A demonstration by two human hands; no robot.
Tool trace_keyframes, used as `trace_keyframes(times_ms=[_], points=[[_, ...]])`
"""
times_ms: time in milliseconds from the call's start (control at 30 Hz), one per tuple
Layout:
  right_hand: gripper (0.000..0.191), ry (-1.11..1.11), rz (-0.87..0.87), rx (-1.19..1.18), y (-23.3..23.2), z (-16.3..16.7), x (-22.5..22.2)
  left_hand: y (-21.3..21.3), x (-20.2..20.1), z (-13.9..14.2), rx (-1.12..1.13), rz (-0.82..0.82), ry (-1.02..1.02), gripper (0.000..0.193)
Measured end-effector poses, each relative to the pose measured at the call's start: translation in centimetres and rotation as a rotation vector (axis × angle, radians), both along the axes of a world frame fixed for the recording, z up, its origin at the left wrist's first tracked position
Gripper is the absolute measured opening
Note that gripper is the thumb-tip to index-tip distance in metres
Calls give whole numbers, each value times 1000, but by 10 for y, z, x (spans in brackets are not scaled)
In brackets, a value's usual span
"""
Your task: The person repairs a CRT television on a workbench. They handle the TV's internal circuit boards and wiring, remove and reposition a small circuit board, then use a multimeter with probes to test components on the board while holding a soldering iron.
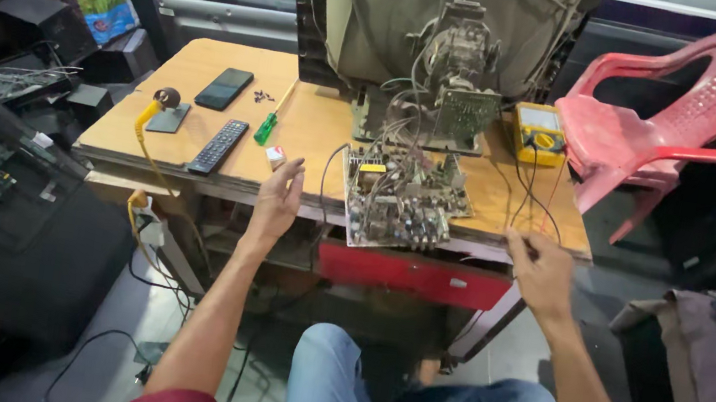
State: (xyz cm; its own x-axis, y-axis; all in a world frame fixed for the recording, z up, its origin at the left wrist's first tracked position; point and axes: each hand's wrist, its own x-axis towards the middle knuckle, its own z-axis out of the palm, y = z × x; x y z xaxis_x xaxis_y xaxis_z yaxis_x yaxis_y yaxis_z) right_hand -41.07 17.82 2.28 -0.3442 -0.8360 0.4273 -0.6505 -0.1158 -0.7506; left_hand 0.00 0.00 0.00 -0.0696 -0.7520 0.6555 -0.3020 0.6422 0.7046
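Though blurred, right hand [541, 269] seemingly pinching leads [532, 196].

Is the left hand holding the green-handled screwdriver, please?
No, the left hand is open and empty at the table's front edge, while the green-handled screwdriver lies untouched on the wooden table behind it.
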Motion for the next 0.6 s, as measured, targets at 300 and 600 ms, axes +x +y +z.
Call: trace_keyframes(times_ms=[300, 600], points=[[26, 124, 72, -193, 102, -17, 29, 174, 14, 2, -235, 102, -389, 38], [48, 398, 39, -320, 199, -33, 71, 313, 56, 5, -276, 208, -575, 63]])
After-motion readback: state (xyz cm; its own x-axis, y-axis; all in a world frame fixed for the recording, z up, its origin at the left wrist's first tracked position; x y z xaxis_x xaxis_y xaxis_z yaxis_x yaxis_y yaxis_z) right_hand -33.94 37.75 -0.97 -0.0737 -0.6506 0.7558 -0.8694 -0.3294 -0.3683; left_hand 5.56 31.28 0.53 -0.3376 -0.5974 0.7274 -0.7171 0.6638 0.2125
